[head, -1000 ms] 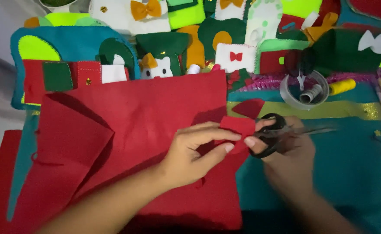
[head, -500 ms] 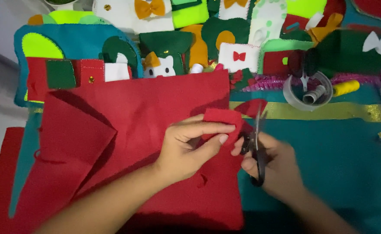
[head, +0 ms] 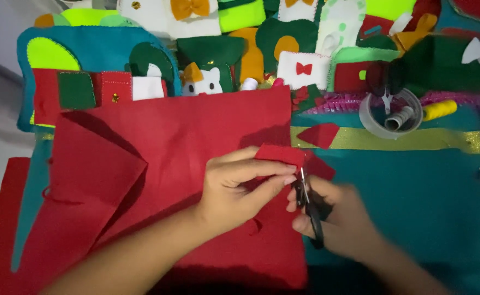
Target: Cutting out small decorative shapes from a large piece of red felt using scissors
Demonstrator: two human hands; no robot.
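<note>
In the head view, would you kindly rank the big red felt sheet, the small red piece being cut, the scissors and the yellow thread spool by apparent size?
1. Big red felt sheet
2. Scissors, partly hidden by the right hand
3. Small red piece, pinched in the left hand; close to the scissors, so unsure
4. Yellow thread spool

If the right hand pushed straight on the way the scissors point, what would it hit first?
The right hand aims the black-handled scissors up the table. The blades would first meet the small red felt piece pinched in the left hand. It already looks to be at the blades, though blur hides the contact.
</note>
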